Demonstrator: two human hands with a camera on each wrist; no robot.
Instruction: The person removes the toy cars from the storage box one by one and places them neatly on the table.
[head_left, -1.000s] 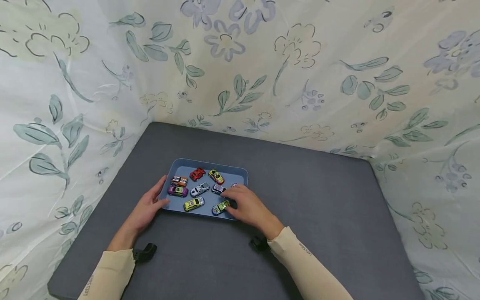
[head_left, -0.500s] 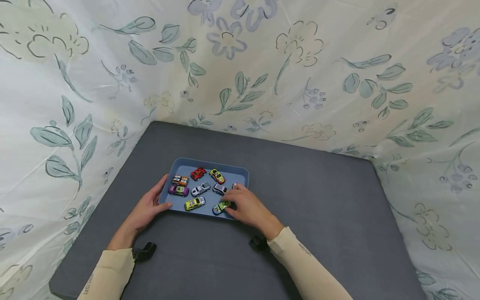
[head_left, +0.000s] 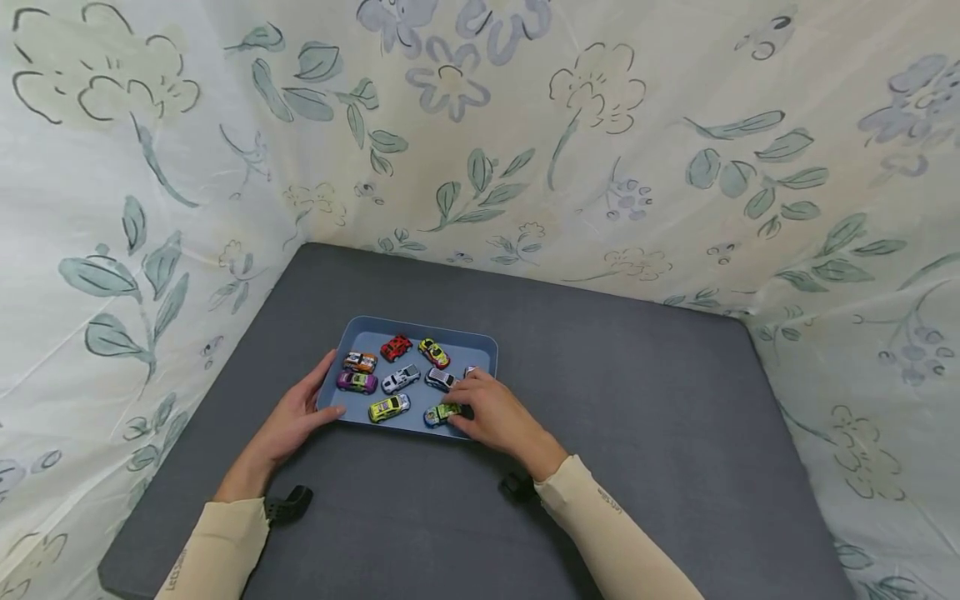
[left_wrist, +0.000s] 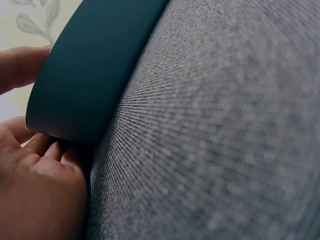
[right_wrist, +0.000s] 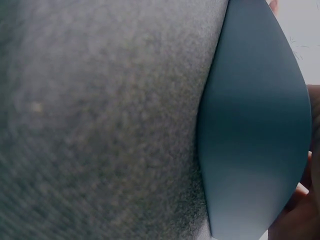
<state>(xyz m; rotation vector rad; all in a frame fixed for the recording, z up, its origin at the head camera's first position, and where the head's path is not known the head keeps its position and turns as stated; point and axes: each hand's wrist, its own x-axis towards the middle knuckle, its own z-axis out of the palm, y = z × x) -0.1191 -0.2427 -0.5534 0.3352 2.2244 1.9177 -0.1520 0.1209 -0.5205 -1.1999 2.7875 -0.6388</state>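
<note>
A blue tray [head_left: 420, 324] lies on the grey table, with several small toy cars in it. My left hand [head_left: 288, 421] grips the tray's left end, thumb at the front rim; in the left wrist view, its fingers curl against the tray's corner [left_wrist: 80, 75]. At the front right of the tray, my right hand [head_left: 495, 412] pinches a green toy car [head_left: 439, 415] between thumb and fingers. Close to those fingers is a white-and-black toy car [head_left: 440, 379], and another car behind the hand is mostly hidden. In the right wrist view the tray wall [right_wrist: 255, 125] hides most of the hand.
Also in the tray are a yellow-green car [head_left: 388, 407], a purple car [head_left: 357, 382], an orange car [head_left: 360, 362], a red car [head_left: 396, 347], a silver car [head_left: 401, 378] and a yellow-and-red car [head_left: 433, 352]. Floral cloth [head_left: 510, 150] rises along the table [head_left: 615, 375] edges.
The green toy car has turned slightly, lying closer to parallel with the tray's front edge. My left thumb has shifted a little right along the rim.
</note>
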